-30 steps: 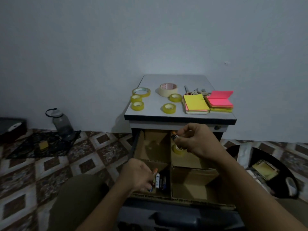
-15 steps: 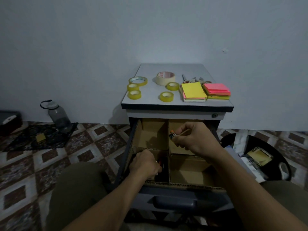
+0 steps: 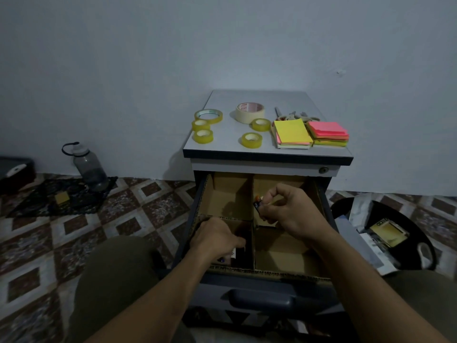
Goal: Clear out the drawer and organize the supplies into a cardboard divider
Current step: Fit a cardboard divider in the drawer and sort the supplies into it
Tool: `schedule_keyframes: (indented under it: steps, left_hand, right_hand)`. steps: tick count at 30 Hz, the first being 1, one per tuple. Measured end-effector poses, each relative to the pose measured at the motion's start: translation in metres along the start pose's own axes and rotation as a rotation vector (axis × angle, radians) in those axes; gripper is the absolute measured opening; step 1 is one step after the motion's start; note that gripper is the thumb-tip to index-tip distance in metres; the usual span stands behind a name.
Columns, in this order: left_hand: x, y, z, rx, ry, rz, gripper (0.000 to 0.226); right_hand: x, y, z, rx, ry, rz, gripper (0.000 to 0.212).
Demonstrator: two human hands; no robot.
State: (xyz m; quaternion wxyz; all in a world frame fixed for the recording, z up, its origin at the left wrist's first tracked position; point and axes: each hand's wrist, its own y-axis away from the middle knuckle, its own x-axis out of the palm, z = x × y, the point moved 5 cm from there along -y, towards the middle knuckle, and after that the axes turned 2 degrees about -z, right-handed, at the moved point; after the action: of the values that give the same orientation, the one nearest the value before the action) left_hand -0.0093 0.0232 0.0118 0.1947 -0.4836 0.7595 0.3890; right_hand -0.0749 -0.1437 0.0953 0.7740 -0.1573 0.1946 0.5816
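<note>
Cardboard divider (image 3: 230,194) sits inside the open drawer (image 3: 262,285) and splits it into four compartments, two far and two near. From the head view I read the following.

1. Right hand (image 3: 289,211): positioned over the far-right compartment. Thumb and fingertips are clamped on a small battery (image 3: 258,203), dark with an orange end. The battery points toward the central partition.

2. Left hand (image 3: 217,237): down inside the near-left compartment, knuckles up, fingers bent downward. Small dark and white items (image 3: 233,253) lie under the fingertips. I cannot tell whether the fingers are closed on them or only touching them.

3. Cabinet (image 3: 227,134) top, directly above the drawer:
- Left and centre: four small yellow tape rolls (image 3: 251,140) and one wider clear roll (image 3: 208,116), all lying flat.
- Rear centre: a masking tape roll (image 3: 249,112).
- Right: a yellow sticky-note stack (image 3: 293,132) and a pink-topped stack (image 3: 327,133), side by side.
- Behind the stacks: grey items, too dim for me to identify.

4. Floor (image 3: 128,219), patterned tile: a water bottle (image 3: 89,167) stands upright by the wall, well apart from the cabinet on its left.
</note>
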Motion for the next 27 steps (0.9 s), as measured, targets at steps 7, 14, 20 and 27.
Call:
schedule_keyframes:
  steps: [7, 14, 20, 27]
  left_hand:
    - [-0.068, 0.007, -0.003, 0.160, 0.141, -0.203, 0.023]
    - [-0.107, -0.014, 0.001, 0.328, -0.001, -0.291, 0.011]
    - [-0.112, -0.034, 0.015, 0.288, 0.097, -0.280, 0.007]
    - [-0.109, -0.040, 0.023, 0.304, 0.161, -0.260, 0.007]
  right_hand:
    - [0.011, 0.003, 0.002, 0.003, -0.075, 0.086, 0.012]
    - [0.063, 0.003, 0.001, 0.109, -0.012, 0.252, 0.011]
    - [0.103, -0.005, -0.004, 0.089, 0.245, 0.235, 0.011]
    - [0.146, -0.014, -0.016, 0.064, 0.386, 0.247, 0.017]
